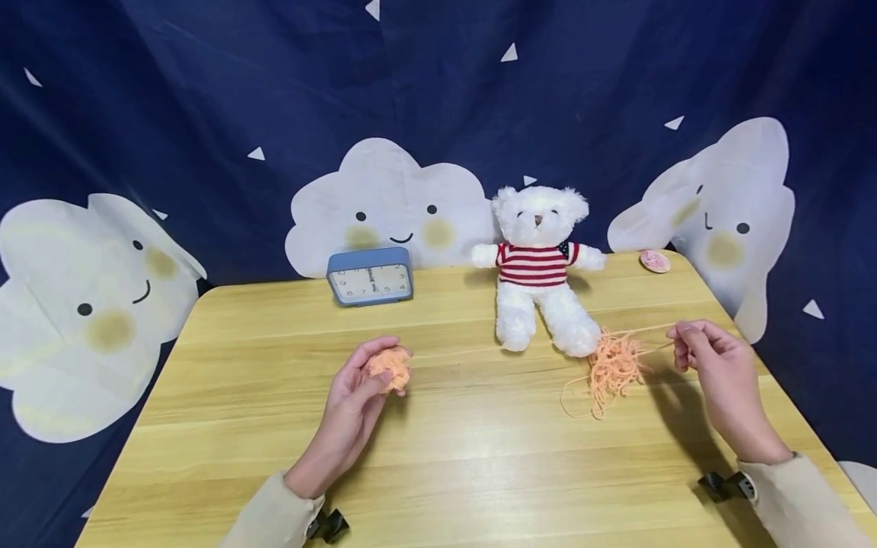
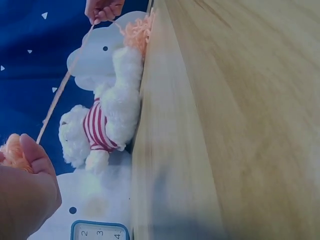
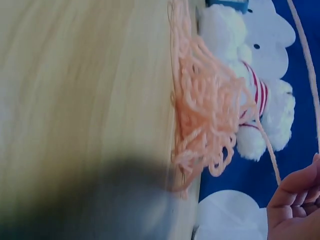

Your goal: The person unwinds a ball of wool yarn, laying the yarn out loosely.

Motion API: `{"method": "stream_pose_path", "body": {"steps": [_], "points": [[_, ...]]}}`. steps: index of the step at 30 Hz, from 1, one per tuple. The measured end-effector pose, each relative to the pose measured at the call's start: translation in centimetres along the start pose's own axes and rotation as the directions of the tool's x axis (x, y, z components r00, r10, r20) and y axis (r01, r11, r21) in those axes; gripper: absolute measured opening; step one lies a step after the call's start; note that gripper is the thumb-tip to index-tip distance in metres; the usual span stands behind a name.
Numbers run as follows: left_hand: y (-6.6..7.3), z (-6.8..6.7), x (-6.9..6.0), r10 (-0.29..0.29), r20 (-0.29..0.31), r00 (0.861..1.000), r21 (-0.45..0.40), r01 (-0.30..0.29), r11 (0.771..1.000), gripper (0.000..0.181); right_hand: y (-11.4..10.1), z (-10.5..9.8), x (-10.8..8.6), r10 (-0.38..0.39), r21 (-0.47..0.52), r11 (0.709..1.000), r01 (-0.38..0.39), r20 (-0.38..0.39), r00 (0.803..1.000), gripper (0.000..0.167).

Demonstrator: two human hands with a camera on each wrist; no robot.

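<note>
**One ball formed, one heap loose: yarn approx. part-way**

Yarn's in two lots. L hand (image 1: 358, 399) has the ball (image 1: 390, 370), fingers curled round the back, thumb across the front; it's held up, L of centre. R hand (image 1: 719, 373) is out at the R, thumb & fingers together, pinching the strand (image 2: 65, 80). L wrist view shows that running btwn the two hands, looks taut. R wrist view has another bit going from R hand down to the heap (image 3: 207, 105); whether it's one continuous run inside the grip, can't tell.

Done, far as I can judge: a small, compact ball, no loops hanging off it. Left: the heap, a loopy tangle on the table (image 1: 473, 464) w/ a stray loop on its L side. It's next to the bear's (image 1: 534, 262) foot; touching or not, can't tell. I'd guess a fair amt remains, but no exact split.

Clock (image 1: 371, 278) & pink disc (image 1: 655, 261) at the back, well apart from the yarn, seemingly not involved.
</note>
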State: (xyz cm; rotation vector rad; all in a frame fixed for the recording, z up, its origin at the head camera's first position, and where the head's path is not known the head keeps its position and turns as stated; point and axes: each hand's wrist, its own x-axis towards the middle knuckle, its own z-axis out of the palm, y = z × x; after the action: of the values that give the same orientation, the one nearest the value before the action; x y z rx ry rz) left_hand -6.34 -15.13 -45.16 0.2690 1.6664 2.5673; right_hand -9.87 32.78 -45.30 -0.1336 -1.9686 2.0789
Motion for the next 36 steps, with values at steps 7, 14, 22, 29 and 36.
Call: {"method": "stream_pose_path", "body": {"steps": [7, 14, 22, 29, 36], "points": [[0.0, 0.2, 0.0, 0.001, -0.048, 0.999, 0.039, 0.001, 0.999, 0.043, 0.4, -1.9, 1.3, 0.097, -0.227, 0.972, -0.062, 0.143, 0.985, 0.025], [0.1, 0.4, -0.1, -0.037, -0.182, 0.983, 0.067, 0.050, 0.996, 0.052, 1.2, -2.5, 2.3, 0.281, -0.540, 0.840, -0.051, 0.353, 0.892, 0.028], [-0.1, 0.7, 0.2, -0.028, -0.169, 0.985, 0.042, 0.035, 0.998, 0.042, 0.8, 0.3, 0.6, 0.148, -0.619, 0.780, 0.093, 0.326, 0.934, 0.036], [-0.2, 0.8, 0.3, -0.036, -0.152, 0.988, 0.034, 0.042, 0.999, 0.036, -0.6, 5.2, -1.6, -0.037, -0.531, 0.820, 0.213, 0.322, 0.946, 0.029], [-0.4, 1.1, 0.3, -0.028, -0.059, 0.998, 0.065, 0.032, 0.997, 0.045, -0.3, 11.1, -3.0, 0.034, -0.284, 0.941, 0.182, 0.616, 0.787, 0.037]]}}
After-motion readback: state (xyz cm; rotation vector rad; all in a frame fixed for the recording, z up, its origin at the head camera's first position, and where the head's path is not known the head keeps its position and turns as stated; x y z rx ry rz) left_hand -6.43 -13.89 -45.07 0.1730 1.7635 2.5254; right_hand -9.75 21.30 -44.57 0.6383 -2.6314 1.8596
